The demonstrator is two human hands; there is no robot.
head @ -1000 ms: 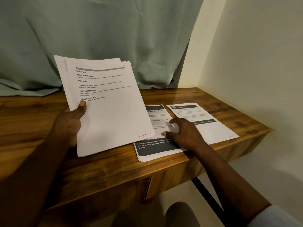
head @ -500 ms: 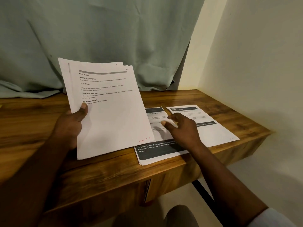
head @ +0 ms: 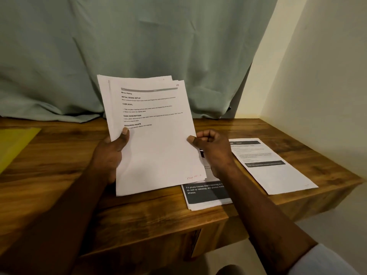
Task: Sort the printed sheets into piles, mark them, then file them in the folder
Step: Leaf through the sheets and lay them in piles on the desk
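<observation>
My left hand grips a stack of printed sheets by its left edge, thumb on the top page, holding it tilted up above the desk. The top page carries black headings and a red note at its bottom right corner. My right hand pinches the stack's right edge with thumb and curled fingers. On the desk lie two piles: one with a dark banner, partly under the stack and my right wrist, and a single sheet further right. A yellow folder lies at the left edge.
The wooden desk stands in a corner, with a green curtain behind it and a pale wall on the right. Its front edge runs just beyond my forearms, with a drawer front below.
My right hand has lifted off the pile with the dark banner and moved left to the stack's right edge. The view has shifted, bringing the yellow folder into sight.
</observation>
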